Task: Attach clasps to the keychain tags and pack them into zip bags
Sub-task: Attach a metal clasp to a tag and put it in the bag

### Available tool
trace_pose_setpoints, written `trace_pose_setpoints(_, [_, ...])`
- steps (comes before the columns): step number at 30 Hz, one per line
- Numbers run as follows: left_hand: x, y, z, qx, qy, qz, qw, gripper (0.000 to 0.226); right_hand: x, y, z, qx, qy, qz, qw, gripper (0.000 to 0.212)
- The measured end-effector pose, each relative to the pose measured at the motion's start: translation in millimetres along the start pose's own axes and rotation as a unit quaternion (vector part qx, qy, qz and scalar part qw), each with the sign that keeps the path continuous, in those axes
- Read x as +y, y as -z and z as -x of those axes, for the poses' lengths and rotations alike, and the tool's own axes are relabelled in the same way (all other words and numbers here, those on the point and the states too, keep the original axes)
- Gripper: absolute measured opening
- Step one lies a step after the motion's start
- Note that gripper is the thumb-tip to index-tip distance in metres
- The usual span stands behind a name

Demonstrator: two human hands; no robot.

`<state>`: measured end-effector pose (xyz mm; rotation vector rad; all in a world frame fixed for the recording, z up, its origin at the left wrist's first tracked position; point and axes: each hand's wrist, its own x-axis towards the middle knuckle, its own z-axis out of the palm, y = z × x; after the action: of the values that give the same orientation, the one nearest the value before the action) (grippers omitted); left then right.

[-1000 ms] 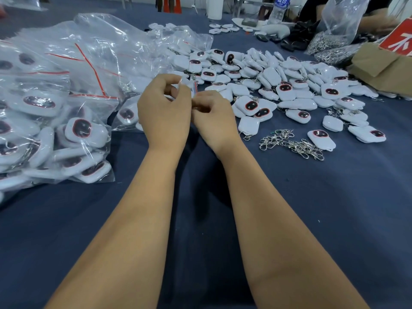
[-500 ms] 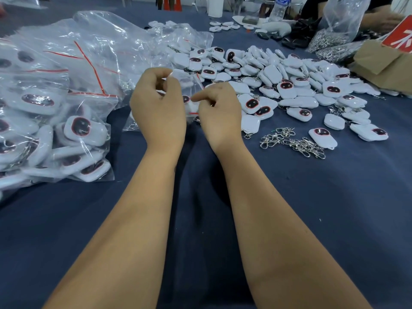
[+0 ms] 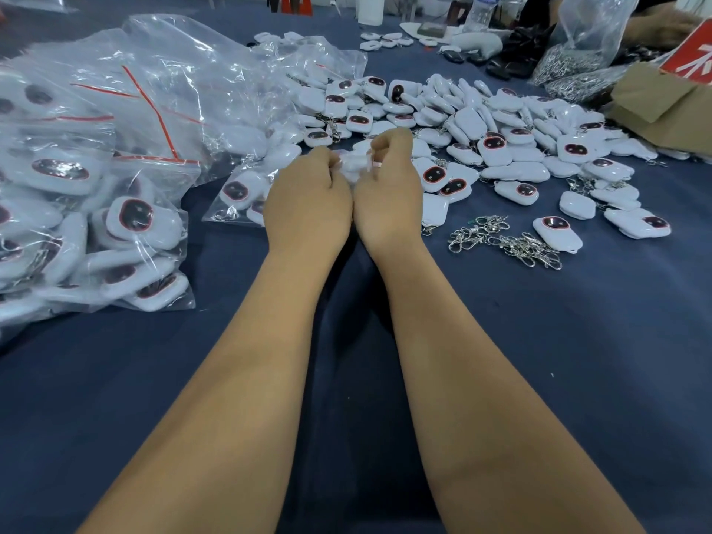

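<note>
My left hand [image 3: 308, 194] and my right hand [image 3: 389, 186] are side by side over the blue table, fingers curled, both pinching a small clear zip bag [image 3: 356, 165] with white tags inside; the bag is blurred and mostly hidden behind my hands. A wide heap of loose white keychain tags [image 3: 497, 148] with dark oval faces spreads behind and to the right of my hands. A small pile of metal clasps [image 3: 504, 242] lies to the right of my right wrist. One packed zip bag [image 3: 239, 194] lies just left of my left hand.
Stacked zip bags full of tags [image 3: 88, 210] fill the left side. At the far right stand a brown cardboard box [image 3: 662, 106] and clear bags of metal clasps [image 3: 578, 59]. A plastic bottle [image 3: 481, 11] and another person's arm are at the far edge.
Both hands have come closer together and lower, fists now touching. The small bag that hung open between my fingers is now bunched between them.
</note>
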<state>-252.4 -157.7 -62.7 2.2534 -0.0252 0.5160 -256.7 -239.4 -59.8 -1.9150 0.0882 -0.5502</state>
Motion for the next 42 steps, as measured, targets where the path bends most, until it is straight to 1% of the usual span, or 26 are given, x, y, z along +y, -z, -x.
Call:
trace_pose_setpoints(2, [-2.3, -1.4, -0.1, 0.001, -0.004, -0.057, 0.998, 0.034, 1.1, 4.2, -2.6, -0.013, 0.025, 0.076, 0.997, 0.050])
trace_pose_setpoints(3, [-3.4, -0.9, -0.7, 0.006, -0.004, -0.070, 0.998, 0.034, 3.5, 4.9, -4.7, -0.022, 0.036, 0.150, 0.988, 0.055])
trace_pose_setpoints(5, [-6.0, 1.6, -2.6, 0.021, 0.004, -0.084, 0.996, 0.032, 9.7, 5.3, -7.8, -0.052, 0.052, 0.312, 0.947, 0.053])
trace_pose_setpoints(6, [-7.7, 3.2, -3.9, 0.029, 0.012, -0.084, 0.996, 0.032, 11.5, 5.1, -7.4, -0.068, 0.063, 0.366, 0.926, 0.047])
trace_pose_setpoints(7, [-9.4, 4.9, -5.1, 0.039, 0.021, -0.078, 0.996, 0.033, 13.0, 4.6, -7.2, -0.079, 0.072, 0.402, 0.910, 0.043])
trace_pose_setpoints(8, [-11.0, 6.4, -6.0, 0.050, 0.028, -0.066, 0.996, 0.033, 13.3, 4.1, -6.8, -0.085, 0.078, 0.419, 0.901, 0.041])
trace_pose_setpoints(10, [-12.4, 9.0, -6.8, 0.071, 0.035, -0.025, 0.997, 0.033, 12.6, 4.0, -7.0, -0.088, 0.072, 0.427, 0.897, 0.040])
trace_pose_setpoints(12, [-11.3, 10.5, -6.5, 0.081, 0.036, 0.014, 0.996, 0.031, 12.1, 4.9, -8.9, -0.081, 0.069, 0.420, 0.901, 0.037])
trace_pose_setpoints(15, [-6.4, 10.6, -4.3, 0.079, 0.029, 0.028, 0.996, 0.033, 14.2, 5.1, -9.6, -0.065, 0.069, 0.404, 0.910, 0.034])
trace_pose_setpoints(17, [-3.1, 10.3, -2.0, 0.077, 0.015, 0.022, 0.997, 0.038, 15.3, 4.7, -9.4, -0.063, 0.078, 0.383, 0.918, 0.041])
trace_pose_setpoints(19, [-1.0, 10.4, -0.5, 0.078, 0.002, 0.018, 0.997, 0.041, 15.3, 3.6, -7.1, -0.091, 0.090, 0.370, 0.920, 0.051])
trace_pose_setpoints(20, [-0.3, 10.3, 0.1, 0.079, -0.002, 0.018, 0.997, 0.042, 16.6, 2.7, -6.0, -0.109, 0.095, 0.376, 0.915, 0.052])
trace_pose_setpoints(22, [0.2, 10.3, 0.8, 0.076, -0.006, 0.026, 0.997, 0.041, 20.3, 1.2, -5.8, -0.124, 0.100, 0.403, 0.901, 0.043])
trace_pose_setpoints(23, [-0.1, 10.3, 1.0, 0.072, -0.003, 0.040, 0.997, 0.040, 21.2, 0.9, -6.4, -0.120, 0.098, 0.407, 0.900, 0.038])
trace_pose_setpoints(26, [-1.3, 9.0, -0.2, 0.053, 0.032, 0.112, 0.992, 0.036, 18.1, 2.6, -8.5, -0.101, 0.075, 0.379, 0.917, 0.033])
trace_pose_setpoints(28, [-2.5, 7.2, -2.7, 0.045, 0.062, 0.140, 0.987, 0.035, 14.9, 4.2, -8.6, -0.090, 0.064, 0.361, 0.926, 0.031])
trace_pose_setpoints(30, [-4.5, 5.2, -5.0, 0.042, 0.093, 0.159, 0.982, 0.037, 13.0, 6.0, -7.9, -0.081, 0.053, 0.356, 0.929, 0.027])
trace_pose_setpoints(32, [-7.7, 3.8, -7.1, 0.043, 0.126, 0.183, 0.974, 0.037, 12.1, 7.6, -7.9, -0.067, 0.032, 0.358, 0.931, 0.026])
trace_pose_setpoints(35, [-10.4, 2.1, -9.0, 0.040, 0.153, 0.215, 0.964, 0.036, 11.6, 7.3, -8.5, -0.038, 0.007, 0.370, 0.928, 0.033])
trace_pose_setpoints(38, [-9.2, 1.5, -8.6, 0.032, 0.156, 0.220, 0.962, 0.036, 16.1, 2.9, -6.5, -0.061, 0.011, 0.403, 0.913, 0.051])
trace_pose_setpoints(39, [-9.0, 1.1, -8.4, 0.030, 0.156, 0.219, 0.963, 0.036, 18.1, 1.3, -6.1, -0.070, 0.018, 0.417, 0.906, 0.053])
trace_pose_setpoints(42, [-9.8, 1.1, -8.2, 0.030, 0.152, 0.217, 0.964, 0.036, 22.9, 0.2, -7.8, -0.064, 0.037, 0.432, 0.899, 0.044])
